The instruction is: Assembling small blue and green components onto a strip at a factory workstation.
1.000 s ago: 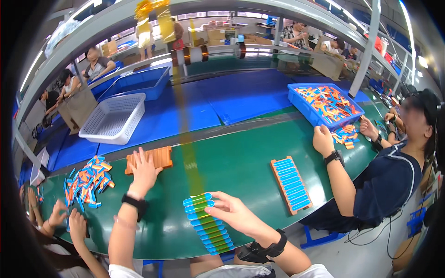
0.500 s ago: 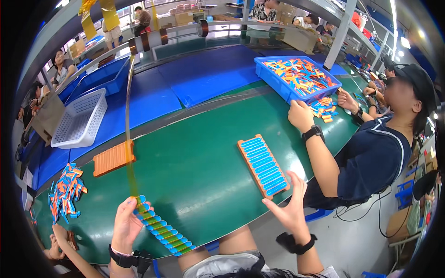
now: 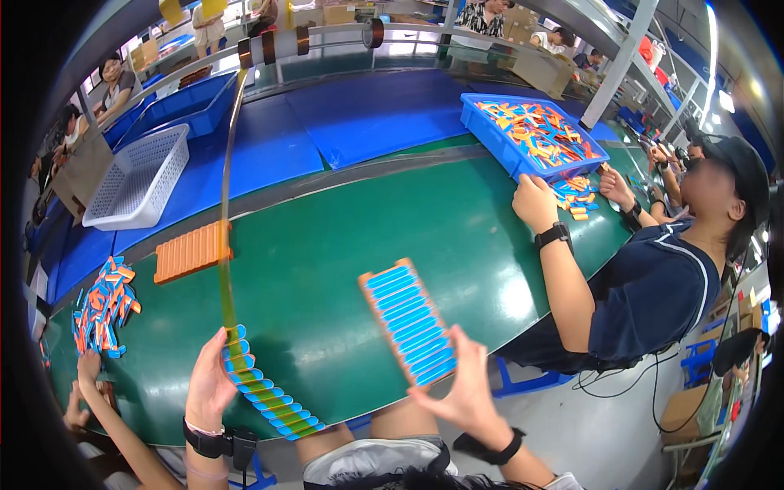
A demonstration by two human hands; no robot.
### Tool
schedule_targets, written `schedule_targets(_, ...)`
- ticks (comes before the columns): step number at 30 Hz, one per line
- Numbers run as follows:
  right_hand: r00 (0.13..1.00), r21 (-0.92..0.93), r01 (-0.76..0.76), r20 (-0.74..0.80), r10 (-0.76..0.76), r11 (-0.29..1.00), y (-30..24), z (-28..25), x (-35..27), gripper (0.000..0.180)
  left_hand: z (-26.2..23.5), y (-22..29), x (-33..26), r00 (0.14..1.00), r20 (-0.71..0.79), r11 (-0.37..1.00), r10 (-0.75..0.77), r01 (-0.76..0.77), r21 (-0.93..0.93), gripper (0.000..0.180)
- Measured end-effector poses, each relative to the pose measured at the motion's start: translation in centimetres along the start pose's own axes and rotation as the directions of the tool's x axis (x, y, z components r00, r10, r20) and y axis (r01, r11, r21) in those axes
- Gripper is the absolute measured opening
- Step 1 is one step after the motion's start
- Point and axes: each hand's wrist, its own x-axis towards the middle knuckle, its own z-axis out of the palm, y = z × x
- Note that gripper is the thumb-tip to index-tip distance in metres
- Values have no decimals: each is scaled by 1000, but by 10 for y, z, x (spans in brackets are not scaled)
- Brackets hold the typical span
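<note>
**Right hand reaches the second rack**

While the left hand point(image 3: 211, 382) stays flat on the upper end of the taped row of blue rectangular plastic pieces point(image 3: 265, 385) at the near edge of the green worktop point(image 3: 327, 245), the right hand point(image 3: 464, 394) has swung across to the orange-edged rack of blue strips point(image 3: 408, 320). Its fingers point(image 3: 454, 343) are spread open, gripping nothing, touching or just short of the rack's near end.
</note>
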Motion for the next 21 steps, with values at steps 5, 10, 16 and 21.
schedule_targets(5, 991, 128, 123, 41, -129, 984, -60, 44, -1, 88, -10, 8, -3, 997, 80, 993, 19, -10, -114, 25)
schedule_targets(10, 981, 171, 162, 80, -178, 972, -100, 88, 13, 88, 8, 30, -24, 992, -127, 996, 16, -28, -91, 19)
schedule_targets(16, 936, 566, -72, 324, -142, 821, -95, 46, 58, 49, 25, 26, -17, 963, 218, 978, 159, -185, 102, 9)
schedule_targets(21, 824, 792, -320, 504, -261, 520, -125, 23, 109, 29, 59, 24, -25, 906, 273, 835, 323, -409, 369, 7)
